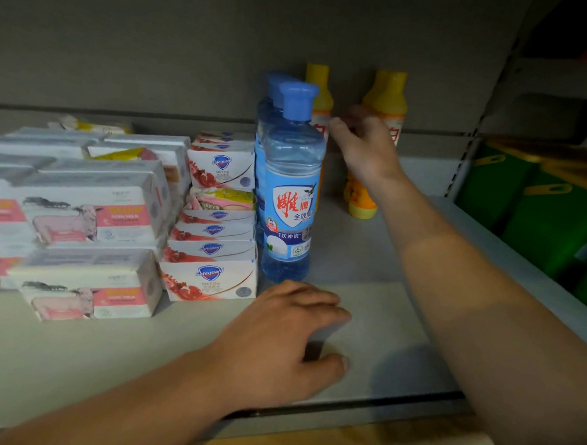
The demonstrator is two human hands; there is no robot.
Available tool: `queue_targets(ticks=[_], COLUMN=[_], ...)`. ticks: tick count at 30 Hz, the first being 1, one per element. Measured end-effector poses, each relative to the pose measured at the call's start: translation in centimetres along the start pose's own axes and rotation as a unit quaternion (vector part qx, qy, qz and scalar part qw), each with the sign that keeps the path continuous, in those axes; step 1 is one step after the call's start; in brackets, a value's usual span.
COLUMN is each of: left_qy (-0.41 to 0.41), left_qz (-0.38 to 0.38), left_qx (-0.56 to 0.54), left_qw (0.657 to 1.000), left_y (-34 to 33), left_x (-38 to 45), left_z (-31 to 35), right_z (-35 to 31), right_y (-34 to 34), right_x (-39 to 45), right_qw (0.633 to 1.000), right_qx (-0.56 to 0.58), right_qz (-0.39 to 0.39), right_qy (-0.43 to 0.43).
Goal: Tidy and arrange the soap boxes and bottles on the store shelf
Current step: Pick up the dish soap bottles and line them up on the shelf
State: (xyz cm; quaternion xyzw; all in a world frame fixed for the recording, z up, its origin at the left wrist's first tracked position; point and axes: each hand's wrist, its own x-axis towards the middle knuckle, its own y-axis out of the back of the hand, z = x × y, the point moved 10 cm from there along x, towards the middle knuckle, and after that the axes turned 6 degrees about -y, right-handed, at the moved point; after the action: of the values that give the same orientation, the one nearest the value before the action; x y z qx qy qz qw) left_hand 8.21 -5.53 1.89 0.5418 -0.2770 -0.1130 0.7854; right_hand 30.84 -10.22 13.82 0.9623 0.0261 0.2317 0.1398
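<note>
Both hands are over the grey shelf (368, 245). Near the front edge, the left hand (280, 336) rests palm down, fingers curled around something dark that cannot be made out. Far back, the right hand (363, 141) reaches between the yellow bottles, fingers loosely bent; whether it grips one cannot be told. One yellow bottle (320, 89) stands left of that hand, behind the blue bottles, and another (391, 98) stands right of it, partly hidden by the wrist. A blue detergent bottle (292, 188) stands upright mid-shelf, a second close behind. Just left, Safeguard soap boxes (212, 272) sit stacked, with pink-and-white soap boxes (94, 213) piled further left.
</note>
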Motion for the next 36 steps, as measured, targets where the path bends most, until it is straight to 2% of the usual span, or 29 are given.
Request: queue_targets(ticks=[4, 7, 16, 25, 28, 32, 36], left_qy=[0.000, -0.003, -0.015, -0.007, 0.026, 0.085, 0.066], left_qz=[-0.002, -0.006, 0.022, 0.022, 0.041, 0.114, 0.136], left_qx=[-0.004, 0.000, -0.005, -0.048, -0.097, -0.192, -0.302], left_qw=[1.000, 1.000, 1.000, 0.999, 0.994, 0.971, 0.941], left_y=[-0.1, -0.3, -0.2, 0.0, 0.6, 1.9, 2.4], left_x=[0.1, 0.1, 0.1, 0.4, 0.3, -0.1, -0.1], left_z=[-0.3, -0.3, -0.1, -0.1, -0.8, -2.0, -1.0], right_z=[1.1, 1.7, 1.3, -1.7, -2.8, -4.5, -6.5], right_y=[-3.5, -3.9, -2.0, 4.2, 6.5, 8.4, 9.0], right_x=[1.9, 2.0, -0.2, -8.4, -11.9, -16.7, -20.5], right_qw=[0.993, 0.992, 0.996, 0.993, 0.988, 0.986, 0.985], right_qx=[-0.004, -0.002, -0.043, -0.080, -0.099, -0.080, -0.021], right_qz=[-0.097, -0.103, -0.008, 0.062, 0.089, 0.099, 0.107], right_qy=[-0.071, -0.075, -0.073, -0.065, -0.081, -0.111, -0.135])
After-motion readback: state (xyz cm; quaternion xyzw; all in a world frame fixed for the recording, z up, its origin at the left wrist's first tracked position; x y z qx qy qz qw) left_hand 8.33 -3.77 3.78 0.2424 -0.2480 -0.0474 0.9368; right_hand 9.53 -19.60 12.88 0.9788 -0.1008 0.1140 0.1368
